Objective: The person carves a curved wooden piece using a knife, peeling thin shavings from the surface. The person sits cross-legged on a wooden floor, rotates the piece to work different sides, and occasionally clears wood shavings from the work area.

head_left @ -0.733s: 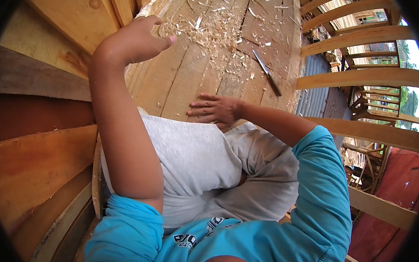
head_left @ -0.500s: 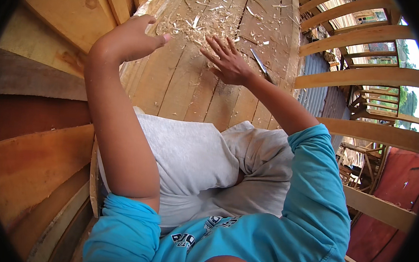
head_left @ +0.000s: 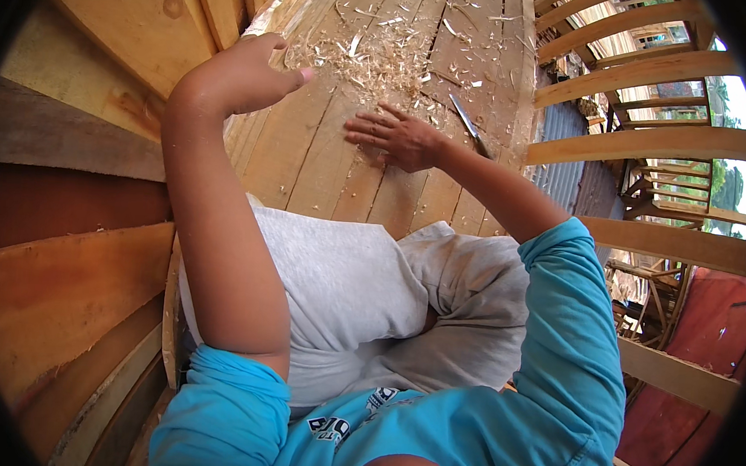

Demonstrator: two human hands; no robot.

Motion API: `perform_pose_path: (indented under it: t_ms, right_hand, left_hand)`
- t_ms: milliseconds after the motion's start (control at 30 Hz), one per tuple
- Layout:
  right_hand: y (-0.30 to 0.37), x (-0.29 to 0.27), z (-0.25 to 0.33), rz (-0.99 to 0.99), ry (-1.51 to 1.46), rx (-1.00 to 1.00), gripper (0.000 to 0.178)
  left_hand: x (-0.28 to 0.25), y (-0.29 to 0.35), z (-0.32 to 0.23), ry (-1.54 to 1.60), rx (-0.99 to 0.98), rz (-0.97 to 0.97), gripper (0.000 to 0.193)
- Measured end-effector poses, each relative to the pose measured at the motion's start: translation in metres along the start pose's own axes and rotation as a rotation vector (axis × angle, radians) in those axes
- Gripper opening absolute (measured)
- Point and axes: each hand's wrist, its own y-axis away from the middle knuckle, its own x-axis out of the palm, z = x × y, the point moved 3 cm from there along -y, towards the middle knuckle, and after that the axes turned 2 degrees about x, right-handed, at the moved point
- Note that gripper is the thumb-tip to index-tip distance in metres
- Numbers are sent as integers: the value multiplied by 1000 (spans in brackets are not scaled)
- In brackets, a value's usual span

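Wood shavings (head_left: 362, 61) strewn on floorboards (head_left: 317, 165), right hand (head_left: 404, 141) just short of them, palm down, fingers stretched out, knife (head_left: 467, 122) lying near its wrist, left hand (head_left: 250, 73) well apart, thumb spread from fingers, beside side planks (head_left: 130, 13).

The right hand (head_left: 400, 139) was over the wooden planks (head_left: 317, 161), with its fingers stretched to the left; whether it touched the wood could not be told. Beyond it lay many pale shavings (head_left: 366, 62), and just to its right a knife-like tool (head_left: 464, 116) with a dark handle. The left hand (head_left: 255, 74) was bent at the wrist, its thumb apart, beside the rough board edge (head_left: 278, 5). Grey trousers (head_left: 337, 265) covered the folded legs.
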Motion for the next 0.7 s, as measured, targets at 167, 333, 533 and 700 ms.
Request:
perform_pose_path:
  t_ms: [167,333,533,700]
  right_hand:
    - [41,-10,-24,-157,74,637,78]
    - [88,51,14,-232,-368,1461,99]
    - [34,55,38,-252,-406,1468,98]
    - [-34,28,-2,-503,-591,1227,88]
  left_hand:
    - [-1,0,5,17,-11,-5,72]
    - [-1,0,1,30,-3,12,73]
    - [-5,6,-1,33,-4,-8,71]
    - [-6,2,-3,48,-1,6,70]
